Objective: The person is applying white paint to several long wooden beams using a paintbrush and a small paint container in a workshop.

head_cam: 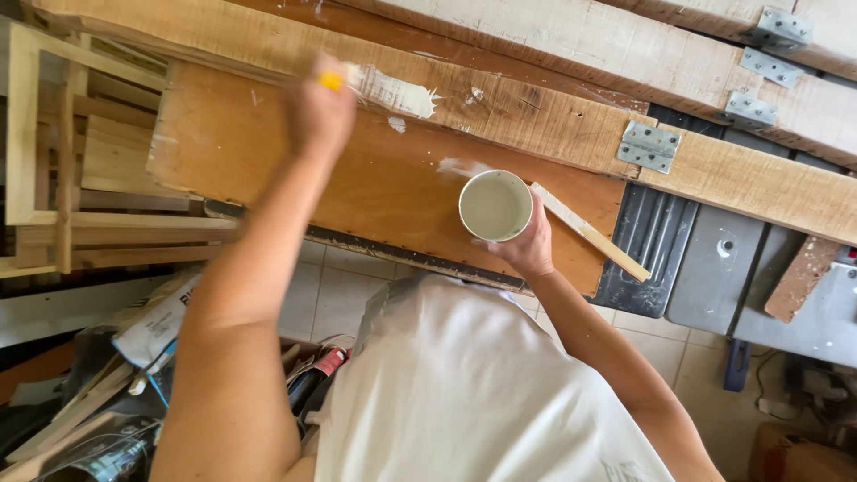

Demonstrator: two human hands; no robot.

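Spreading pale filler along the rough plank (500,107) — left hand (320,112) fisted round a yellow-handled tool (332,80), blurred. Right hand (528,245) gripping the white cup (495,205) just below the plank. One white patch (397,92) laid — most of the plank bare.

A crumpled white sack (159,319) with dark print lies lower left; a red-labelled bottle (323,368) sits beside it.

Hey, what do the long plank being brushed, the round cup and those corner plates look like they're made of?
Plank: raw, unfinished wood, grain and rough saw marks showing. Cup in right hand: probably white plastic, smooth thin rim. Plates: grey metal hinges, dull sheen, screw holes.
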